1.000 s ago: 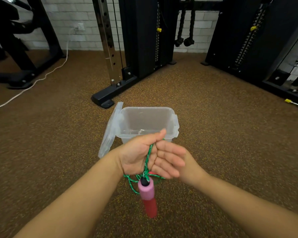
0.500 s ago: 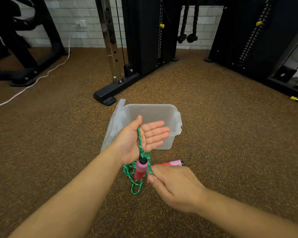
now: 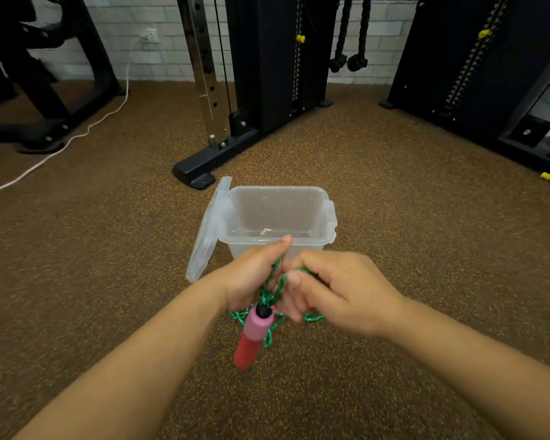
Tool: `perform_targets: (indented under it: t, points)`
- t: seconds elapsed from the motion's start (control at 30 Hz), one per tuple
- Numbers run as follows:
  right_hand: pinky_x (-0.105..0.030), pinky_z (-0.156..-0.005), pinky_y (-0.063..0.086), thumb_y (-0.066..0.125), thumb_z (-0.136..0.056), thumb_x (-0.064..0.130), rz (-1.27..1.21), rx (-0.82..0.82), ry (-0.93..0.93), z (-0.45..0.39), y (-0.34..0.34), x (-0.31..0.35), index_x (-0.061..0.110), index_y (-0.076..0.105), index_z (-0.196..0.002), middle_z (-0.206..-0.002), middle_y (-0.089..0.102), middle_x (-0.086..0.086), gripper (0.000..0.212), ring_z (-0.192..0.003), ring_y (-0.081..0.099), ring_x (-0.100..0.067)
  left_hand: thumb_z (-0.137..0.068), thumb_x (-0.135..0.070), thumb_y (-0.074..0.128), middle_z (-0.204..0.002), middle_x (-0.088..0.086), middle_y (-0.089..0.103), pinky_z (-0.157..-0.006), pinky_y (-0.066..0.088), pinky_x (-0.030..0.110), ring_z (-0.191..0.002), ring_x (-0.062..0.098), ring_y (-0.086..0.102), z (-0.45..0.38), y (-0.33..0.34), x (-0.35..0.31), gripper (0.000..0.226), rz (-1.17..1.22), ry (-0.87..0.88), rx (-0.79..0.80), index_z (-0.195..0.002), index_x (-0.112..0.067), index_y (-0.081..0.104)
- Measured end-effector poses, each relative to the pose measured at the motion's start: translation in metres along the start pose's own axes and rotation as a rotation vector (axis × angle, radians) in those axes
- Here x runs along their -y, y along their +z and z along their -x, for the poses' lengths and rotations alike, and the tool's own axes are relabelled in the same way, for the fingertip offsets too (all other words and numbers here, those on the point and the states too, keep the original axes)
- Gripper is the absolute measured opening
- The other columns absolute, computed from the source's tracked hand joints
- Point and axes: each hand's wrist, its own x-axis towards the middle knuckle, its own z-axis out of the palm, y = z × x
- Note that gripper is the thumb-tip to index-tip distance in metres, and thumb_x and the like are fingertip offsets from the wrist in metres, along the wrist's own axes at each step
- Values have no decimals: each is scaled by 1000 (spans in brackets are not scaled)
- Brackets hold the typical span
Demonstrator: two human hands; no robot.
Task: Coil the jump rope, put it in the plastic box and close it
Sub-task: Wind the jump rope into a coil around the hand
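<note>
Seen from the head camera, looking down at a speckled brown gym floor [image 3: 108,281]. Left hand [image 3: 251,277] held palm-in with thumb raised, strands of the green jump rope [image 3: 275,285] running across the palm and down past the wrist. Right hand [image 3: 340,290] curled loosely beside it, fingers touching the left's, pinching a turn of that rope between thumb and forefinger (motion blur hides the exact grip). Hanging below the left hand, a pink-and-red handle [image 3: 253,336], tilted, black cap uppermost, clear of the floor as far as can be told. More green loops trailing beneath both hands; whether resting on the floor or dangling, cannot tell. A sliver of red under the right hand's fingers, too hidden to identify. Just beyond the hands, a clear plastic box [image 3: 299,214] standing upright on the floor, nothing visible inside. Its lid [image 3: 208,230] swung open to the left, leaning steeply down to the floor. Farther back, black cable machine [image 3: 267,58] frames, a white power cord [image 3: 86,131] snaking over the floor, a white brick wall [image 3: 159,55].
</note>
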Motion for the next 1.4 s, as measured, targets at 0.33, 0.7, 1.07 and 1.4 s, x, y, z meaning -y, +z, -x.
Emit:
perform_targets:
  t: [0.33, 0.7, 1.07, 1.4]
  points:
    - [-36, -61, 39, 46, -93, 47, -445, -133, 265, -8, 5, -35, 27, 51, -71, -65, 49, 7, 30, -64, 43, -8, -83, -59, 51, -36, -2, 53, -49, 52, 23, -33, 11, 56, 20, 20, -20, 55, -24, -31, 620, -80, -9, 74]
    - [-37, -65, 43, 34, -98, 45, -136, -65, 384, 26, 42, -41, 32, 48, -77, -65, 54, 15, 29, -63, 50, -3, -96, -43, 35, -51, -4, 65, -82, 57, 33, -79, 20, 74, 11, 17, -31, 46, 318, 245, 27, -116, -13, 63]
    - [-41, -63, 47, 34, -89, 45, 42, 7, 7, 22, 15, 4, 20, 50, -75, -67, 56, 8, 32, -66, 54, -14, -73, -84, -1, -102, 27, 71, -93, 48, 40, -100, 37, 69, 4, 13, -28, 108, 255, 91, -55, -150, -13, 24]
    - [-41, -62, 52, 44, -89, 46, -169, -89, 106, -5, -24, -3, 27, 56, -77, -55, 64, 9, 26, -54, 62, -12, -73, -83, -6, -80, 31, 65, -79, 55, 41, -76, 38, 65, 8, 20, -15, 112, 30, 13, 230, -99, -10, 75]
